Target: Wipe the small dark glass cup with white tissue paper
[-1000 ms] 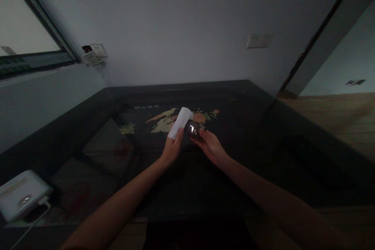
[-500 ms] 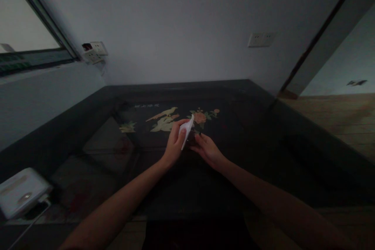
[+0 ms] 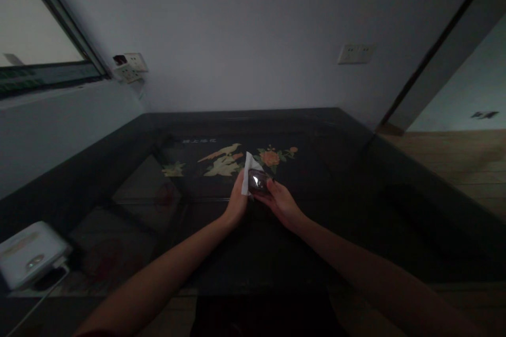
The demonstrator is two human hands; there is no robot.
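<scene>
My left hand (image 3: 236,202) pinches a folded white tissue (image 3: 248,170) and presses it against a small dark glossy object (image 3: 259,181). My right hand (image 3: 280,201) grips that object from the right with its fingers curled round it. What the object is stays unclear in the dim light; only a bright glint shows on it. Both hands hover just above a dark glass-topped table (image 3: 340,168), in front of its painted bird and flower picture (image 3: 233,160).
A white box-like device (image 3: 29,260) with a cable lies on the table's near left corner. Wall sockets (image 3: 130,67) sit by the window on the left, another pair (image 3: 356,53) on the back wall. Wooden floor (image 3: 462,160) lies to the right.
The tissue went from standing upright beside the object, to edge-on over it, to being pressed on its left side. The glossy object shows again in my right hand.
</scene>
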